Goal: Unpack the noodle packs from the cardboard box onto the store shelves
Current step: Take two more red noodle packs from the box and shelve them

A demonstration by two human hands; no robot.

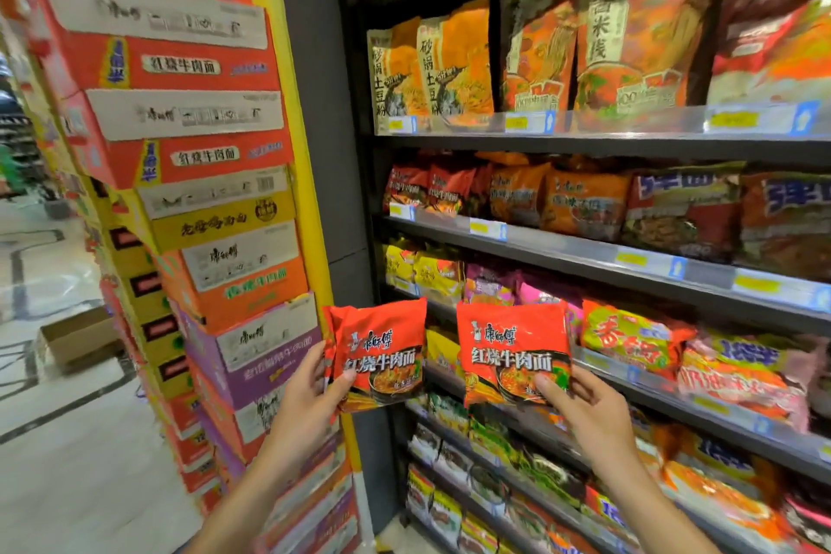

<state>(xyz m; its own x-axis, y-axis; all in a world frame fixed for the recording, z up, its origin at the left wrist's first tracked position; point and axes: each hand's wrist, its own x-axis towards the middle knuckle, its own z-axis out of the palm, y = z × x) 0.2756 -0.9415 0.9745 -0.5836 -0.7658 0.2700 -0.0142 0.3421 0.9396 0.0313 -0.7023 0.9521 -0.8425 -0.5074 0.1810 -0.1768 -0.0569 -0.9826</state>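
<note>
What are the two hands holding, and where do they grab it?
Each hand holds red noodle packs by a bottom corner: the left hand grips the left packs, seemingly more than one, and the right hand pinches the right pack.

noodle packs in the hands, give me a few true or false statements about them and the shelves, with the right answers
1. Each hand holds red noodle packs. True: the left hand grips the left red packs, and the right hand grips the right red pack.
2. The packs held up already rest on a shelf. False: they are held in the air in front of the shelves.
3. A stack of cartons stands left of the shelves. True.
4. The shelves are bare. False: they hold many packs in several colours.
5. An open cardboard box sits on the floor at the left. True.
</note>
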